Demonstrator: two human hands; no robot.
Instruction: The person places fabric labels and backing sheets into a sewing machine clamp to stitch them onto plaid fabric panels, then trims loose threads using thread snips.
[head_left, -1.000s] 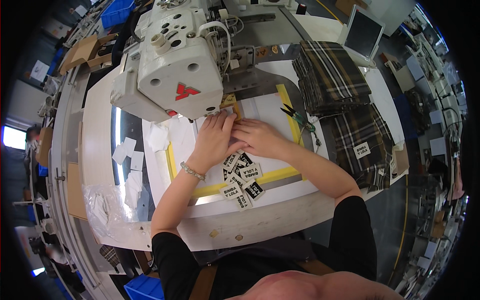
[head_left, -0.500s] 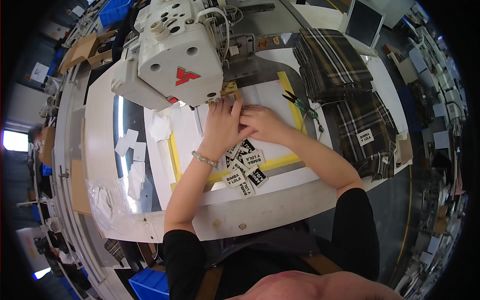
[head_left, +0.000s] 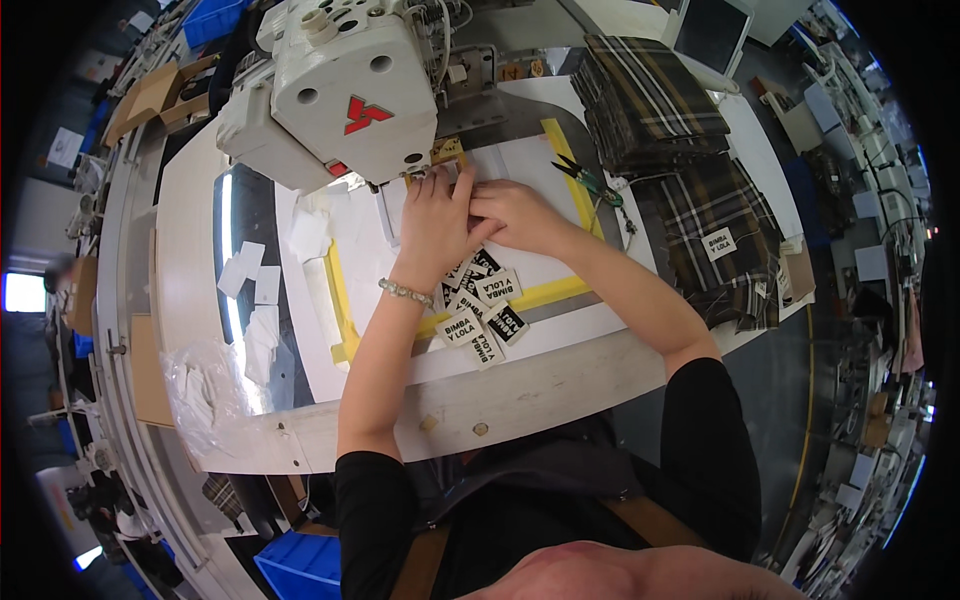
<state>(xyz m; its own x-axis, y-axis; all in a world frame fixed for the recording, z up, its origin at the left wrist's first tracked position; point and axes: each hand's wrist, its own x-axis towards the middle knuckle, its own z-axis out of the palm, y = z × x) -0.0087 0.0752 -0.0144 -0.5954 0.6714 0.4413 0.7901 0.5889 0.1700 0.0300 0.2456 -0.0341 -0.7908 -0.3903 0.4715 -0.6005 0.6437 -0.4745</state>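
Under the head of a white sewing machine (head_left: 350,75), my hands meet over a white work sheet edged with yellow tape. My left hand (head_left: 437,225) lies with its fingers stretched forward beside the needle area. Against it, my right hand (head_left: 522,215) has its fingers bent in. Its fingertips are partly covered by my left hand, so what they pinch is hidden. Just below the hands lies a loose pile of black and white fabric labels (head_left: 498,288). Green-handled thread snips (head_left: 600,190) rest to the right of my right hand.
Folded plaid fabric pieces (head_left: 655,100) are stacked at the right, with more plaid pieces (head_left: 700,220) nearer, one showing a white label. White paper pieces (head_left: 266,285) and a clear plastic bag (head_left: 200,385) lie at the left. A screen (head_left: 708,35) stands at the far right.
The whole view has shifted slightly, so the scene sits a little higher and to the left. My hands stay together near the needle, with the right fingers tucked closer to the left hand.
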